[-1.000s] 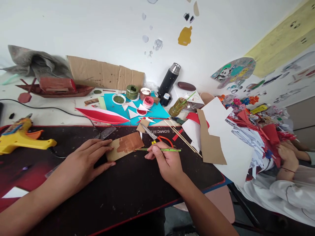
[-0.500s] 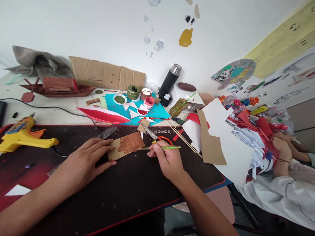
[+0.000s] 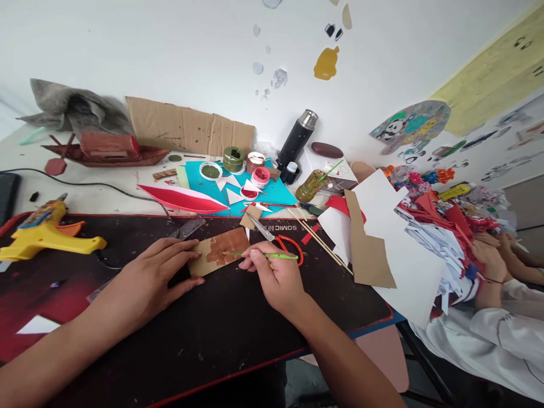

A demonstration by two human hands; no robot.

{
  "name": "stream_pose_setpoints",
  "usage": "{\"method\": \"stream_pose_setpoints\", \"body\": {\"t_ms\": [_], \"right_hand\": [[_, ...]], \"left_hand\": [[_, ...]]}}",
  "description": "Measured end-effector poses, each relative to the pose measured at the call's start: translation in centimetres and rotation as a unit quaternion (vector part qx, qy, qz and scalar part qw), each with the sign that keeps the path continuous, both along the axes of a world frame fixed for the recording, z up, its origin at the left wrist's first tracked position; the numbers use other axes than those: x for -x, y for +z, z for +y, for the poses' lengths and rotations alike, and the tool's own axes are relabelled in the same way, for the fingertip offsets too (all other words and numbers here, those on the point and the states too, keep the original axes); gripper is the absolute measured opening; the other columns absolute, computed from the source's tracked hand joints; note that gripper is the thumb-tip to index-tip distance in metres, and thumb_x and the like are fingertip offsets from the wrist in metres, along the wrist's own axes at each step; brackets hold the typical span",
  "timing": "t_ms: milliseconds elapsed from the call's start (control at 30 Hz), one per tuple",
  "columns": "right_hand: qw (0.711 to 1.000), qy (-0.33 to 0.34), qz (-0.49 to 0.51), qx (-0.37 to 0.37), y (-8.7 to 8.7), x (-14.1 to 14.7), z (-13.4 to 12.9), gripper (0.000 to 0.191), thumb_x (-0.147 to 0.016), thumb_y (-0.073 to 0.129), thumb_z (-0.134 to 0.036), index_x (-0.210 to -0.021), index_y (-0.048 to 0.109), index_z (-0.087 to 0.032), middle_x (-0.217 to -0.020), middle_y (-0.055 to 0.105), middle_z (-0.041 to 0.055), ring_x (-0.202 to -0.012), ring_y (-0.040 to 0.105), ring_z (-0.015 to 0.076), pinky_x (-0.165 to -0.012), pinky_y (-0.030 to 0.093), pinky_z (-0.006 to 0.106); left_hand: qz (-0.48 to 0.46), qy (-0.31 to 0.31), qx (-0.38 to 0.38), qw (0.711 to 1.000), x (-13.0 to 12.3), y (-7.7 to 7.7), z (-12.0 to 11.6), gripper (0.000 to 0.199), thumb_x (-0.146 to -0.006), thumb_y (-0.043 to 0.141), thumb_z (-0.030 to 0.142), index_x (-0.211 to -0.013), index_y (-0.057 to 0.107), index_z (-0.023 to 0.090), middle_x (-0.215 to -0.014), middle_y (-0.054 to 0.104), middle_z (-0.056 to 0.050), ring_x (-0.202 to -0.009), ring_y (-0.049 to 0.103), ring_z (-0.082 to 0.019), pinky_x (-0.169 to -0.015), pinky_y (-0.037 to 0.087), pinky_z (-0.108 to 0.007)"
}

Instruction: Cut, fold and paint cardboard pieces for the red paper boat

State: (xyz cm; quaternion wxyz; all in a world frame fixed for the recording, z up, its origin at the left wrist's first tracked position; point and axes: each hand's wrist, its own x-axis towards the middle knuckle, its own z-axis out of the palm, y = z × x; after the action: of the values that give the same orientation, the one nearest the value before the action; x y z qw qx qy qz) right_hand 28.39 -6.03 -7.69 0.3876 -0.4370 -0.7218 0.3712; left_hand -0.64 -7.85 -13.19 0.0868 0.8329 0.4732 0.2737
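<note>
Since the earlier frame the right hand [image 3: 274, 277] has shifted left, carrying the tip of its paintbrush [image 3: 283, 256] from the right end of the cardboard piece [image 3: 204, 263] to over the middle of its painted patch. Thumb and fingers are closed on the green handle, pen-fashion, probably for fine control of the strokes. The left hand [image 3: 157, 272] grips the card's left end, thumb at the near edge and fingertips at the far one, presumably to keep it from sliding while staying off the paint. The card lies tilted between the hands on the dark mat [image 3: 191, 351], just to the near left of the scissors [image 3: 264, 231]. Red-brown covers its right and middle, streaky and ragged-edged; the left end and part of the near side remain bare tan.
</note>
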Motion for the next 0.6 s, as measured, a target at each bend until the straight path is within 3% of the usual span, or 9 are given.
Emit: {"method": "stream_pose_setpoints", "body": {"t_ms": [600], "right_hand": [[1.000, 0.014, -0.017, -0.012, 0.9, -0.8, -1.9, 0.036, -0.120, 0.047, -0.041, -0.102, 0.073, -0.023, -0.079, 0.079, 0.0031, -0.077, 0.084, 0.0185, -0.072, 0.061, 0.028]], "left_hand": [[-0.008, 0.002, 0.007, 1.000, -0.1, 0.1, 0.1, 0.050, -0.106, 0.060, 0.070, -0.118, 0.079, 0.025, -0.135, 0.082, -0.012, -0.125, 0.074, -0.035, -0.108, 0.062, -0.049]]}}
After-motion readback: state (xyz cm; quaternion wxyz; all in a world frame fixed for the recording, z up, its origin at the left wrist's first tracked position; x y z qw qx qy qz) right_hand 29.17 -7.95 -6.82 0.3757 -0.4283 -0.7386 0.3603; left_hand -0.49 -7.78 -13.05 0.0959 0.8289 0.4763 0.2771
